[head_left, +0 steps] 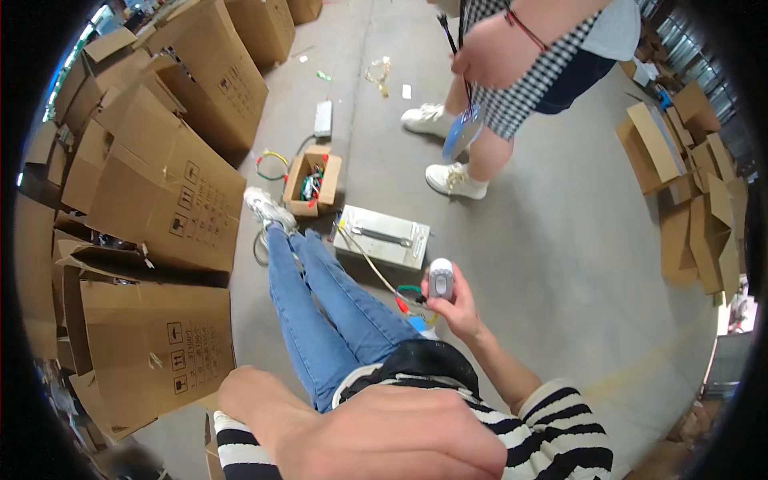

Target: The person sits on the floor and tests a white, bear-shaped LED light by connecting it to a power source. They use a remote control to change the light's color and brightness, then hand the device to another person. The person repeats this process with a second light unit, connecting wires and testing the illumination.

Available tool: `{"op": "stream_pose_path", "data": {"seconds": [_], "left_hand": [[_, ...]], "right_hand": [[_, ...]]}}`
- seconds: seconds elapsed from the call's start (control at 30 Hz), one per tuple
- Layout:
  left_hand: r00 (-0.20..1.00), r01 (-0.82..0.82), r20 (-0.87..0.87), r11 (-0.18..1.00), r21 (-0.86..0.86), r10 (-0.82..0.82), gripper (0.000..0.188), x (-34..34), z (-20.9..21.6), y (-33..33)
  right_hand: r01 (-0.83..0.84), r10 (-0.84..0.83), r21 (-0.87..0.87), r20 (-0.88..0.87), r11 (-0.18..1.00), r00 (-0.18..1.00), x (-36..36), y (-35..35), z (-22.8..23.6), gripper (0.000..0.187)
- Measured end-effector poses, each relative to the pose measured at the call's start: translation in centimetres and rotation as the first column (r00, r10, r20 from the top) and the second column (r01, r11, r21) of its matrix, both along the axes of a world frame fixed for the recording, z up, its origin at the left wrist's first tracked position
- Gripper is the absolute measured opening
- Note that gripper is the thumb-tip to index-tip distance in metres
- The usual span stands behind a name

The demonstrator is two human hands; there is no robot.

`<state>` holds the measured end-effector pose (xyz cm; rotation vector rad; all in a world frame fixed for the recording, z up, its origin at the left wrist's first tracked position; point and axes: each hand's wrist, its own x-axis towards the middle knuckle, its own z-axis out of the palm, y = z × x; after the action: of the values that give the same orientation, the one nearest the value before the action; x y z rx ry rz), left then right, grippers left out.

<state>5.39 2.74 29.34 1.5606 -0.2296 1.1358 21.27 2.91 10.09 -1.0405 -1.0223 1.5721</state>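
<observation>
In my right hand [458, 308] is a small, rounded white and grey handheld device [441, 280] with what look like buttons on its face. The fingers and thumb are closed around it. My left hand [400, 432] is very large and close, reaching across in front of my striped top from the lower left. Its back shows, while its fingers are mostly hidden, so I cannot tell what they hold. A silver metal box [384, 238] with a dark handle lies on the floor past my right hand. Coloured leads [404, 304] with red and green parts run beside my lap.
A small open carton [314, 182] holds coloured parts; a white box with a cable [323, 118] lies beyond it. Large cardboard boxes [160, 336] line the left, and more cartons [694, 200] the right. Another person's hand [500, 52] holds dark cables and a bluish object [462, 134].
</observation>
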Motion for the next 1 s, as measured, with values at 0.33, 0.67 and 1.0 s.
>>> {"op": "stream_pose_path", "data": {"seconds": [0.33, 0.67, 1.0], "left_hand": [[0.992, -0.101, 0.051, 0.959, -0.264, 0.119, 0.025, -4.6, -2.3, -2.8], [0.959, -0.142, 0.192, 0.941, -0.306, 0.207, 0.029, -7.7, -5.1, -3.2], [0.949, -0.135, 0.176, 0.843, -0.520, 0.260, 0.026, -8.5, -6.6, -4.4]], "right_hand": [[0.079, -0.090, -0.066, -0.179, 0.995, 0.980, -3.1, 1.2, 1.9, 0.039], [0.038, -0.101, -0.179, -0.357, 0.983, 0.928, -6.7, 2.7, 3.4, 0.037], [-0.019, -0.043, -0.174, -0.344, 0.985, 0.938, -8.3, 4.4, 4.0, 0.040]]}}
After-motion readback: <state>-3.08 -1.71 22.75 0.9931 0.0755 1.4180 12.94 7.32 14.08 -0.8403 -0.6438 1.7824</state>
